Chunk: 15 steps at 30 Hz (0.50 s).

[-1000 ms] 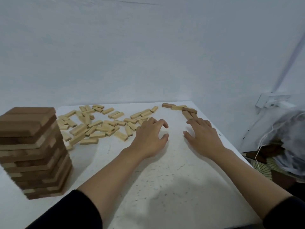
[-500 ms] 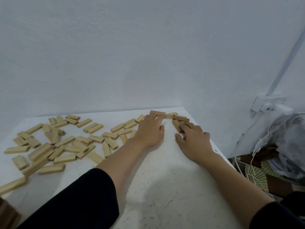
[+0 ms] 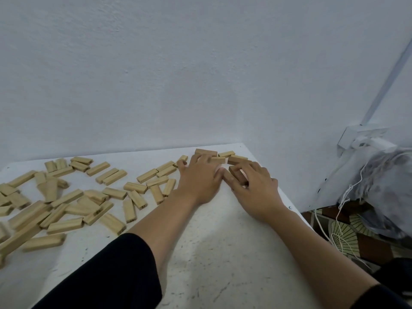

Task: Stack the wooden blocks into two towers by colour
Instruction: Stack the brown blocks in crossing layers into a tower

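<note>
Several light wooden blocks (image 3: 111, 176) lie scattered flat over the left and middle of the white table (image 3: 214, 253). A few darker brown blocks (image 3: 206, 152) lie mixed with light ones at the far right corner. My left hand (image 3: 200, 181) reaches to that corner, its fingers lying straight over a light block (image 3: 219, 160) and touching the brown block behind it. My right hand (image 3: 256, 188) is beside it, thumb and index finger pinching a brown block (image 3: 235, 172) that lies on the table. Another brown block (image 3: 236, 160) sits just behind my right fingers. No tower is in view.
The table's right edge (image 3: 289, 204) runs close to my right wrist. Beyond it hang a grey plastic bag (image 3: 379, 186) and white cords over a patterned floor. A white wall stands right behind the table, with a socket box (image 3: 365, 139) at the right.
The view has swung right, so the brown tower at the left has left the frame. Both hands moved forward to the far right corner, and my right fingers closed round a brown block.
</note>
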Available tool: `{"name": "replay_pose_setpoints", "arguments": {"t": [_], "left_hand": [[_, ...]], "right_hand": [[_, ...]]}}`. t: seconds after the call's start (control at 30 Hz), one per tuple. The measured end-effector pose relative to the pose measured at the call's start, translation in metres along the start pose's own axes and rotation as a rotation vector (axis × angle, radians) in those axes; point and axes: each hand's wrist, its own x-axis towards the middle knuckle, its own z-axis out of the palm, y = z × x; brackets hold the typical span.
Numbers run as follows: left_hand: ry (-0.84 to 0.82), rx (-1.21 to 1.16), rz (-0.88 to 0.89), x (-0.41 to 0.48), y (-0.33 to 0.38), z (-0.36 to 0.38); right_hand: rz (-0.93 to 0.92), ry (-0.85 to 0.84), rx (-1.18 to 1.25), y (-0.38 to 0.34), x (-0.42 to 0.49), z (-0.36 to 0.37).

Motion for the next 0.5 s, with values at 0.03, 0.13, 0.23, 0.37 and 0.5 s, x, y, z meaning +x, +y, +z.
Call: {"name": "replay_pose_setpoints", "arguments": {"t": [0.03,0.13,0.23,0.37,0.5], "left_hand": [[0.047,0.001,-0.011,0.000,-0.001,0.001],[0.131,-0.065,-0.071,0.004,-0.004,-0.001],[0.033,-0.072,-0.067,0.010,-0.009,-0.003],[-0.078,0.011,-0.050,0.014,-0.012,-0.003],[-0.063,0.157,-0.098,0.013,-0.003,-0.014]], "right_hand": [[-0.009,-0.017,-0.035,0.000,0.002,-0.002],[-0.013,-0.072,-0.098,0.000,0.015,-0.009],[0.013,-0.152,-0.143,0.001,0.028,-0.007],[-0.039,-0.166,-0.216,0.001,0.031,-0.002],[-0.077,-0.143,-0.171,-0.001,0.030,-0.004]]}}
